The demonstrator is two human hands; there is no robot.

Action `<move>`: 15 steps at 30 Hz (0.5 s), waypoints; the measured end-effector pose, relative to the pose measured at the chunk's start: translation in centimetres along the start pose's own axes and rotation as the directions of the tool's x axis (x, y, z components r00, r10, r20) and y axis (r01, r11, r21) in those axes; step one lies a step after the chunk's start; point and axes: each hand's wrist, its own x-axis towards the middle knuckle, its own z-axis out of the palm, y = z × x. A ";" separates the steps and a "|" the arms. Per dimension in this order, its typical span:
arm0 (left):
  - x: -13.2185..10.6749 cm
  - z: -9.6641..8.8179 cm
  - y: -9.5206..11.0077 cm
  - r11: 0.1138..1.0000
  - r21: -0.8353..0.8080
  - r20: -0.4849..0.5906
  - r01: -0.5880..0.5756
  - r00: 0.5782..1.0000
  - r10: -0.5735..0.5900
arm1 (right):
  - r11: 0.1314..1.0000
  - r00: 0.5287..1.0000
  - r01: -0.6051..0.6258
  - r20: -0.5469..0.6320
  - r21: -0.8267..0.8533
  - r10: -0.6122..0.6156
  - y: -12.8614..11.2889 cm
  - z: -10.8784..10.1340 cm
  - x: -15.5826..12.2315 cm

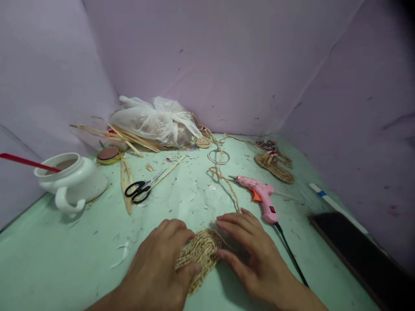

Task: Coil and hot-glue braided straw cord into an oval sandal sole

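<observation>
A flat oval sole of coiled, braided straw [205,255] lies on the table between my hands. My left hand [162,259] grips its left side, thumb resting on top and fingers along the far edge. On the other side, my right hand [246,250] is open, with fingers stretched and the thumb touching the sole's right edge. A braided straw cord [231,185] runs from the back of the table to my right fingers, where part of it is hidden. Just beyond my right hand lies a pink glue gun [259,192].
Black-handled scissors [142,190] and straw strips lie left of centre. A white pot [76,179] with a red stick stands left; a phone [350,255] lies right. At the back are a plastic bag [158,121], a metal ring [218,157] and a small straw slipper [274,167].
</observation>
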 end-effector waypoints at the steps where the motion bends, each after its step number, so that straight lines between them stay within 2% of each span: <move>1: -0.2 0.4 -0.2 0.998 0.023 -0.011 -0.060 0.998 0.060 | 0.999 0.998 0.044 0.045 -0.013 -0.044 -0.1 -0.2 0.1; 4: -0.8 2.2 -0.8 0.976 0.111 -0.051 -0.187 0.980 0.194 | 0.992 0.980 0.126 0.156 -0.002 -0.125 -0.6 -0.3 0.8; 8: -1.2 3.5 -1.0 0.946 0.175 -0.063 -0.272 0.956 0.286 | 0.982 0.969 0.187 0.162 0.026 -0.189 -1.0 0.4 1.3; 12: -0.8 3.2 -0.7 0.941 0.150 -0.004 -0.303 0.952 0.307 | 0.974 0.955 0.226 0.206 -0.031 -0.215 -1.0 1.1 1.3; 15: -0.5 3.0 -0.6 0.951 0.136 0.002 -0.277 0.960 0.279 | 0.972 0.963 0.231 0.157 -0.050 -0.221 -1.0 1.3 1.1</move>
